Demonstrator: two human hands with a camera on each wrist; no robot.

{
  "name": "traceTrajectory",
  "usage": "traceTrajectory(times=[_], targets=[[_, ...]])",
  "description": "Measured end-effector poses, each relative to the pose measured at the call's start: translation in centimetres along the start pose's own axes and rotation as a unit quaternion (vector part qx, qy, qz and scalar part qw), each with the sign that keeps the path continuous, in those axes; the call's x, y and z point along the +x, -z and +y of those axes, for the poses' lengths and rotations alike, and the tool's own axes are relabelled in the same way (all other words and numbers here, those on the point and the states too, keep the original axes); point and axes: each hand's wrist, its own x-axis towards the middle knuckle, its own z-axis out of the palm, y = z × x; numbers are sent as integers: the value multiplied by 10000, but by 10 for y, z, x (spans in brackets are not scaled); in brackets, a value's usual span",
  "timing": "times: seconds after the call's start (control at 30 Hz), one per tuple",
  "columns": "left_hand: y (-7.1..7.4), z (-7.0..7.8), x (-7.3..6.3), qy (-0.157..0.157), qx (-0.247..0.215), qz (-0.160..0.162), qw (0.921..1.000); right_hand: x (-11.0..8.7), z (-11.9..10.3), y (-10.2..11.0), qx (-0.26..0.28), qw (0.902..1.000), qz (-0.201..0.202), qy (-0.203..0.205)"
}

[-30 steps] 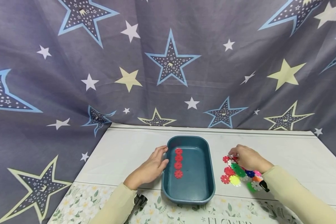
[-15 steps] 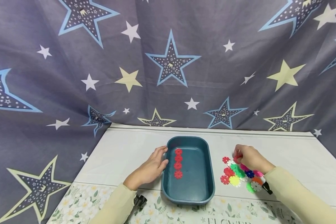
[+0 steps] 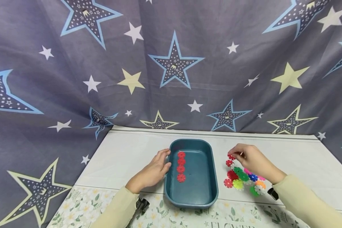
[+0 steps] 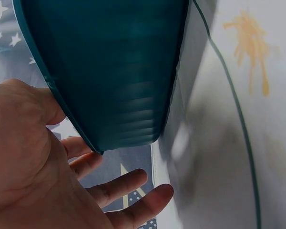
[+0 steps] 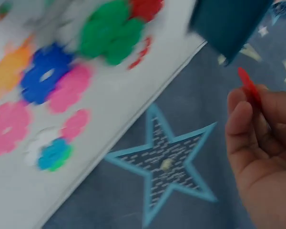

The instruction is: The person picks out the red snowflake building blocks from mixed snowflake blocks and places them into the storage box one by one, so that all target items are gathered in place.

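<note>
Tray (image 3: pixel 200 182) has four red discs (image 3: pixel 181 169), left hand (image 3: pixel 152 173) relaxed against it; right hand (image 3: pixel 255 161) pinches a fifth (image 5: pixel 249 85) (mixed pile (image 3: pixel 243 175) left below)

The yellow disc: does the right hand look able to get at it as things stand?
Probably yes: nothing visibly covers the yellow disc, which lies near the right hand. But that hand pinches a red disc and may need to release it.

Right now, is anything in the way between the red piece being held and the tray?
Nothing loose that shows: just white tabletop lies between the red piece and the tray, whose raised side wall would need clearing.
</note>
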Motion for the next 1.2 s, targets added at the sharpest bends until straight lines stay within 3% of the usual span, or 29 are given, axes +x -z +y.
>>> traceTrajectory(times=[0.23, 0.57, 0.97, 1.2], targets=[[-1, 0, -1, 14, -26, 19, 10000, 2, -39, -6, -35, 9956, -120, 933], [-2, -2, -1, 27, 57, 34, 10000, 3, -73, -30, 323, 9817, -932, 1629], [-1, -3, 0, -74, -63, 48, 9999, 14, -104, -78, 60, 9489, -2583, 1812], [0, -2, 0, -80, -53, 15, 10000, 21, -109, -90, -315, 9416, -2825, 1803]])
